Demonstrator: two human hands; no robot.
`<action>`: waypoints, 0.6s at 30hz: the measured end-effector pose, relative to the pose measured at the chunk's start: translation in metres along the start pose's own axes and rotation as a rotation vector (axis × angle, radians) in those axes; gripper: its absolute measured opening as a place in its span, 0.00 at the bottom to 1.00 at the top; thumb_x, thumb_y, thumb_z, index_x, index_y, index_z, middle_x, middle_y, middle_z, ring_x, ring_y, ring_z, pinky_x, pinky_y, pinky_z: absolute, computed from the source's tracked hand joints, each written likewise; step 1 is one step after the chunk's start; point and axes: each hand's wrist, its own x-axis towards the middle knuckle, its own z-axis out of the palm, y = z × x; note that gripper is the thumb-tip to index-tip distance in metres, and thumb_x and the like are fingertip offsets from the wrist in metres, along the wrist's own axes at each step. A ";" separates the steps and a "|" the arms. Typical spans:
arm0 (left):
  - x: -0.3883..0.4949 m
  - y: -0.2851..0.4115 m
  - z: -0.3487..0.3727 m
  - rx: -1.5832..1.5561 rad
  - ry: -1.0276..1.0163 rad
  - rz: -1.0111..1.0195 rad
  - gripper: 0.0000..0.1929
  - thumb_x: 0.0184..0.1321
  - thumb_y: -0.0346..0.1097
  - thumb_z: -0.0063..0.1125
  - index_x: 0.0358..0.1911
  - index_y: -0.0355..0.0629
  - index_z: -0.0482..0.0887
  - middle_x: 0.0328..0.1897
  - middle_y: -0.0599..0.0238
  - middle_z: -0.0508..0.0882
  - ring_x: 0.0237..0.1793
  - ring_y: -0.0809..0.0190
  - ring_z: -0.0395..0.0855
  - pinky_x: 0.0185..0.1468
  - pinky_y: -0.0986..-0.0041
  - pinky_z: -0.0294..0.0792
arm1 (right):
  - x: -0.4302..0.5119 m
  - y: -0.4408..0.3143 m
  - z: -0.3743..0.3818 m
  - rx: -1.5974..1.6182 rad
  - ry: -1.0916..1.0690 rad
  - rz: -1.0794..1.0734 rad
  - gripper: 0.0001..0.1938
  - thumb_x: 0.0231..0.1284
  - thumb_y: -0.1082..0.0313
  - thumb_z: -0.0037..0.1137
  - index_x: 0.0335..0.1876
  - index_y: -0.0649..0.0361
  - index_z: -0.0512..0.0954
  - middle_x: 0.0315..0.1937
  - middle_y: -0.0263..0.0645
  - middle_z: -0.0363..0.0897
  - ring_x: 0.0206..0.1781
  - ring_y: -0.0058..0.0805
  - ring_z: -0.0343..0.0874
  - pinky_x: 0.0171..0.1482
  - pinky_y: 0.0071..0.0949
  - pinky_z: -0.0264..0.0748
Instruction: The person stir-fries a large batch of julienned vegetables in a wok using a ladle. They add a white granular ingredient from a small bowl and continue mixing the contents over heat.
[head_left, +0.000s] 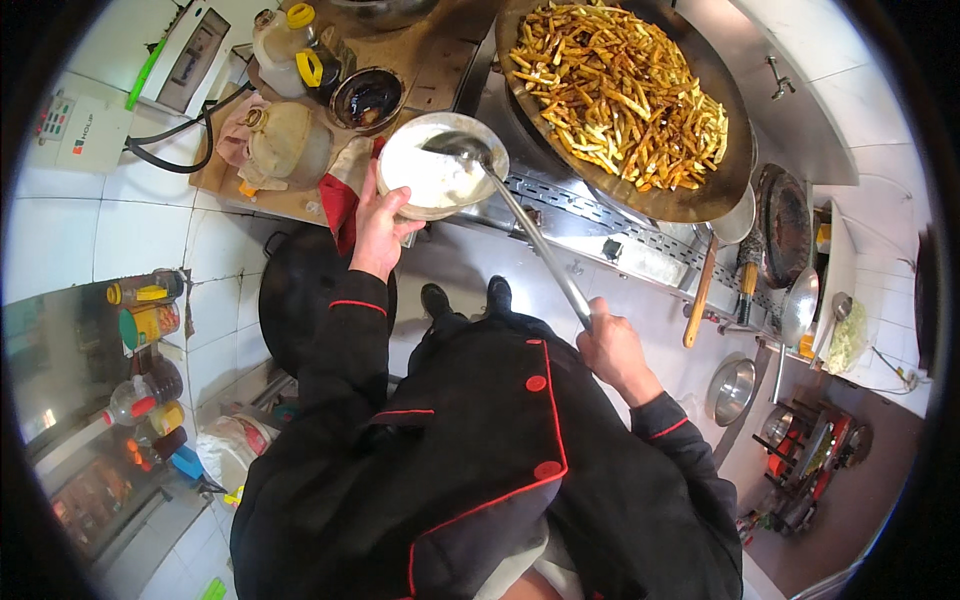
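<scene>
My left hand (382, 225) grips a bowl (444, 201) by its near left rim, with the thumb over the edge. White contents, whether powder or liquid I cannot tell, lie inside it. A metal ladle (536, 236) dips its cup into the bowl. The far end of its long handle is in my right hand (611, 346). Beyond the bowl, to the right, a large wok (739, 169) holds a heap of browned, fry-like strips (615, 90), some dark with sauce.
A bowl of dark sauce (367, 99) and several plastic jugs (289, 146) crowd the left counter. A wooden-handled strainer (703, 289), a brush (748, 277) and a skimmer (799, 304) line the stove's right side. A black wok (300, 300) stands low at left.
</scene>
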 end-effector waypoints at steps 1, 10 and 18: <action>0.001 0.001 -0.001 -0.016 -0.022 0.050 0.48 0.61 0.36 0.62 0.83 0.57 0.47 0.78 0.56 0.66 0.72 0.44 0.72 0.59 0.38 0.75 | -0.001 0.000 0.000 0.019 0.001 -0.006 0.16 0.55 0.71 0.58 0.44 0.65 0.65 0.26 0.59 0.81 0.32 0.64 0.82 0.38 0.57 0.78; 0.006 -0.006 0.000 0.000 -0.003 -0.083 0.48 0.61 0.37 0.62 0.83 0.55 0.46 0.77 0.55 0.67 0.70 0.46 0.73 0.56 0.41 0.78 | -0.003 -0.001 0.008 -0.013 0.007 0.002 0.16 0.53 0.71 0.58 0.43 0.64 0.65 0.24 0.59 0.80 0.31 0.64 0.82 0.38 0.57 0.78; 0.007 -0.005 0.001 0.094 -0.020 -0.082 0.45 0.63 0.37 0.59 0.83 0.57 0.48 0.77 0.57 0.68 0.69 0.49 0.75 0.49 0.49 0.83 | -0.005 0.002 0.007 0.003 -0.007 0.047 0.15 0.53 0.71 0.58 0.43 0.64 0.65 0.23 0.59 0.79 0.30 0.63 0.82 0.37 0.56 0.78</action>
